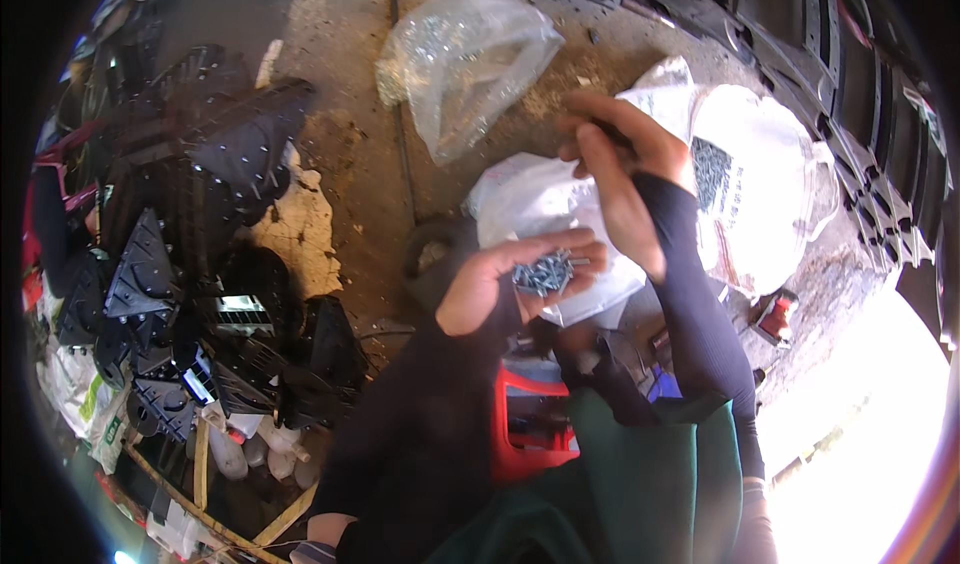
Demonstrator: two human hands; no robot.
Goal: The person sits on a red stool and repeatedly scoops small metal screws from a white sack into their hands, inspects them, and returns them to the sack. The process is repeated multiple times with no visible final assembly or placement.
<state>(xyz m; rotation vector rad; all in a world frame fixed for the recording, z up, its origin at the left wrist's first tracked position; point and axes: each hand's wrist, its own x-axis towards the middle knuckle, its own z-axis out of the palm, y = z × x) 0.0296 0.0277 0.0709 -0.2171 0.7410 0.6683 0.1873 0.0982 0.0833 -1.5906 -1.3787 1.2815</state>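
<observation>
Lettering in dark ink on one big white sack, more print on a white-and-green bag at lower left. Two bare hands, well apart: left hand palm up, loosely cupped, with a heap of small metal fasteners in the palm, way too many to count; right hand raised, fingers bent, can't tell if pinching anything. One white plastic bag behind the left hand, one clear bag further off, one red plastic stool below. Stained brown floor, cluttered space, black brackets piled at left.
</observation>
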